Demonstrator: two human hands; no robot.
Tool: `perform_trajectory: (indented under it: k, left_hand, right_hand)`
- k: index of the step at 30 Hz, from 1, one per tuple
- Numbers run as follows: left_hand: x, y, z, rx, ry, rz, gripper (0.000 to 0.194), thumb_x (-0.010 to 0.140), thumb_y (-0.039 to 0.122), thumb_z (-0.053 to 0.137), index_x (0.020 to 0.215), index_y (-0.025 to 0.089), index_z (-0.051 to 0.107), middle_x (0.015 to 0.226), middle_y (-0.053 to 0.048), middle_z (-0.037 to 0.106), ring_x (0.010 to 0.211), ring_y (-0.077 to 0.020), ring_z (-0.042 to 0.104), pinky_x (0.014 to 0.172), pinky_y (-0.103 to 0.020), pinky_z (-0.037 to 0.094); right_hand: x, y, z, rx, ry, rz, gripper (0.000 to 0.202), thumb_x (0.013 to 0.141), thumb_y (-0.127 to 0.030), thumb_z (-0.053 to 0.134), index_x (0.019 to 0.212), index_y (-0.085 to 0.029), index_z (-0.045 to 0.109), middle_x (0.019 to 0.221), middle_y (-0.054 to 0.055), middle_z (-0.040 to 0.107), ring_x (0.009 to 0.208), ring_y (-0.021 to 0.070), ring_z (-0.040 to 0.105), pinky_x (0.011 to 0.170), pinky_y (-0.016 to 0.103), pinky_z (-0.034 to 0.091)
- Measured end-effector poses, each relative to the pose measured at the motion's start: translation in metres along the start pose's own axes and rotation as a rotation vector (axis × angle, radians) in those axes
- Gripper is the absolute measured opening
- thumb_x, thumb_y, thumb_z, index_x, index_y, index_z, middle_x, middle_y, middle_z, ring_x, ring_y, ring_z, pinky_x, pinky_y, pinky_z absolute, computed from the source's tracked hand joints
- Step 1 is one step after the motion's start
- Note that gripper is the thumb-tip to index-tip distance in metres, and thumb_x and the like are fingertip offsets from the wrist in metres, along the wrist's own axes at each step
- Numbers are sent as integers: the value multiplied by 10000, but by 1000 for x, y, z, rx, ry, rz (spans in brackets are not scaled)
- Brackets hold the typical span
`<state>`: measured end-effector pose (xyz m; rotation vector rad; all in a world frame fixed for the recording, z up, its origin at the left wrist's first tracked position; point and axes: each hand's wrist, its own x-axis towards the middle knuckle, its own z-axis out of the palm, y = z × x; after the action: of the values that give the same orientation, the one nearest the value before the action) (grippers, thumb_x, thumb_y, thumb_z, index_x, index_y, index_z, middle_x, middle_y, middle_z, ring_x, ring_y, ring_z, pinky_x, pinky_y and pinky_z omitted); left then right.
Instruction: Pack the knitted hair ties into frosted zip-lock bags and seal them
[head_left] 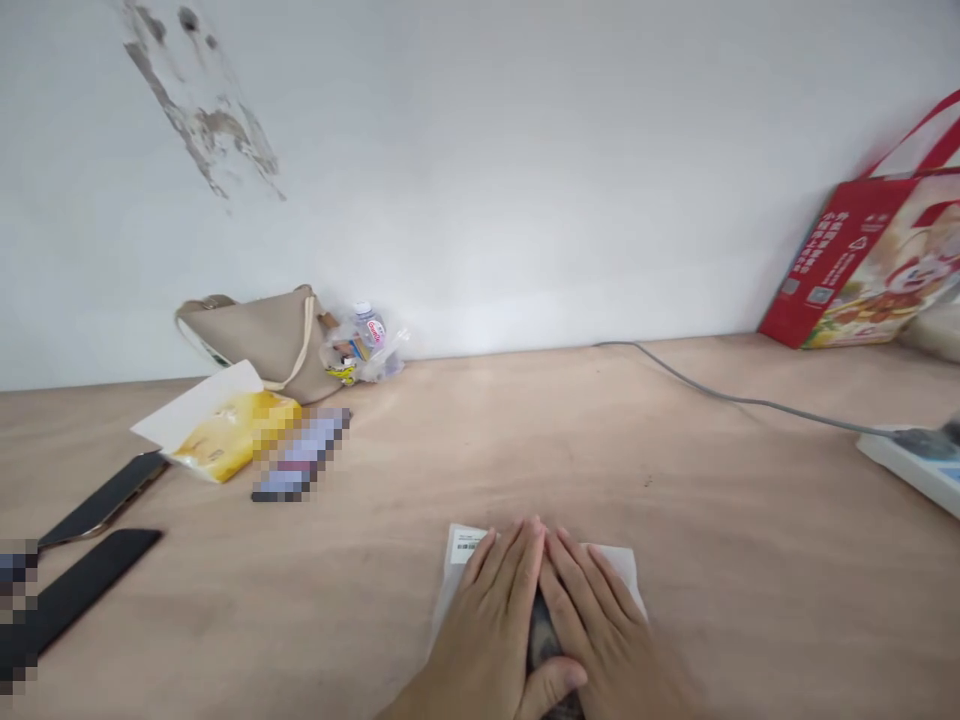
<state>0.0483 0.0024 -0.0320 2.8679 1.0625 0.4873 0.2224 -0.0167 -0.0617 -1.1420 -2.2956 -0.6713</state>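
Note:
Both hands lie flat, side by side, on a translucent plastic bag near the front of the table. My left hand has its fingers stretched forward, its thumb reaching across toward the other hand. My right hand rests beside it with fingers extended, the fingertips of the two hands almost meeting. Between them shows something dark in or under the bag; its kind is hidden. A white barcode label sits at the bag's far left corner.
On the wooden table at left are a phone, dark flat devices, a yellow tissue pack, a beige bag and a bottle in plastic. At right stand a red bag, a grey cable and a power strip.

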Motion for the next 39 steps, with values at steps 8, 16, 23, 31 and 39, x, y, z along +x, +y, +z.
perform_trajectory:
  k: [8, 16, 23, 31, 39]
  left_hand:
    - [-7, -6, 7, -46, -114, -72, 1115, 747, 705, 499, 1460, 160, -163, 1491, -191, 290, 1360, -391, 269, 1046, -565, 339]
    - [-16, -7, 6, -138, -135, -154, 1202, 658, 710, 605, 1474, 175, -97, 1510, -210, 235, 1368, -412, 231, 1026, -595, 353]
    - [-27, -2, -8, -175, -246, -333, 1244, 594, 791, 568, 1483, 143, -13, 1530, -240, 71, 1396, -405, 74, 1086, -631, 196]
    - [-36, 6, -24, -150, -297, -483, 1199, 623, 832, 469, 1476, 80, 90, 1522, -233, 105, 1404, -375, 90, 1121, -587, 133]
    - [-63, 8, -14, 95, 309, -172, 828, 804, 663, 455, 1422, 140, 281, 1442, -206, 378, 1335, -373, 319, 1015, -535, 342]
  right_hand:
    - [-26, 9, 22, -22, 19, -50, 643, 886, -378, 366, 1408, -7, 312, 1332, 169, 526, 1187, 262, 522, 857, 349, 498]
    - [-51, 14, 23, 83, -74, 113, 770, 834, -290, 420, 1485, -57, 83, 1373, 136, 484, 1131, 300, 569, 840, 404, 500]
    - [-43, 21, 7, 54, 6, 20, 907, 807, -484, 420, 1463, 32, 65, 1214, 227, 597, 1036, 321, 631, 792, 439, 501]
    - [-66, 36, -2, 40, -8, 24, 1051, 769, -697, 417, 1473, -3, 60, 1218, 283, 568, 1017, 391, 626, 749, 522, 496]
    - [-87, 53, -19, 552, -175, 404, 576, 859, -467, 479, 1405, -339, 343, 1260, 75, 601, 1092, 318, 594, 853, 464, 497]
